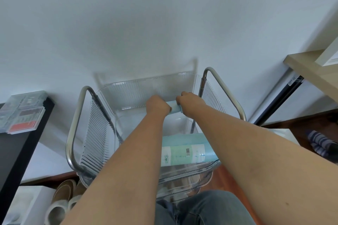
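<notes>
Both my arms reach forward into the top tray of a clear plastic trolley (142, 86) with metal tube handles. My left hand (157, 105) and my right hand (186, 102) each grip one end of a small pale blue cylinder (174, 108), which lies across between them near the tray's far wall. A larger pale blue roll with a barcode label (184, 150) lies in the tray near its front edge, partly hidden under my right forearm.
The trolley stands against a white wall. A dark shelf at left carries a clear compartment box (22, 111). Slippers (62, 199) lie on the floor at lower left. A light wooden table edge (311, 67) is at right. My knees in jeans (201, 208) are below.
</notes>
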`<action>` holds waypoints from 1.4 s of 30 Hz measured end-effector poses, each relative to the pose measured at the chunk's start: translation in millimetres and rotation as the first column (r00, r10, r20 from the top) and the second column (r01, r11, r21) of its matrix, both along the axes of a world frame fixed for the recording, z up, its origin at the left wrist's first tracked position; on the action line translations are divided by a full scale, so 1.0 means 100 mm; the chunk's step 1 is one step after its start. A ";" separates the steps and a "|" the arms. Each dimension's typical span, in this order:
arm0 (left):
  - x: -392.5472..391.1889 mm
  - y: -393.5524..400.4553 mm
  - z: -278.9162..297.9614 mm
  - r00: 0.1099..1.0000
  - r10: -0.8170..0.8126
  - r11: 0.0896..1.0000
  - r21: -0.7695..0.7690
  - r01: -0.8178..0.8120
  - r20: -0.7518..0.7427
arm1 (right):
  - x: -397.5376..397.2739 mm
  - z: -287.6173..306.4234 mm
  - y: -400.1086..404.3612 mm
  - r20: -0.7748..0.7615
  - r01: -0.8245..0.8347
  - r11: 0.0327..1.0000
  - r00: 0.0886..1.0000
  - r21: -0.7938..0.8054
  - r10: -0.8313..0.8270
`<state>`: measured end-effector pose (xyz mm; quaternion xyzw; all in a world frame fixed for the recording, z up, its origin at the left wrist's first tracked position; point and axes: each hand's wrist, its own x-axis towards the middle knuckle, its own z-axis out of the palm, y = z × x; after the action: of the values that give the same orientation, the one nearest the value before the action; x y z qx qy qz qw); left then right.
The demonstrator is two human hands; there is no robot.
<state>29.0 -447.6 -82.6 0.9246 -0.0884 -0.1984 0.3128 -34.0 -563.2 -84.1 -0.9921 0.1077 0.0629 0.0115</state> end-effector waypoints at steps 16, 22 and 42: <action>-0.01 -0.09 0.00 0.998 -0.058 0.998 -0.019 0.059 0.021 | 0.00 -0.01 -0.04 0.015 0.145 0.988 0.989 0.051 -0.146; 0.05 0.06 0.11 0.995 -0.095 0.990 -0.099 0.099 0.038 | 0.03 0.21 0.04 0.056 0.138 0.987 0.988 0.085 -0.143; 0.14 2.73 2.06 0.873 0.164 0.955 -0.296 -0.024 0.459 | 0.44 1.66 1.87 0.433 -0.215 0.793 0.899 0.570 -0.067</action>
<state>43.4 -174.9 122.9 0.8941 -0.1448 0.0665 0.4186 9.9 -375.9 81.7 -0.9279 0.0366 -0.1270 0.3487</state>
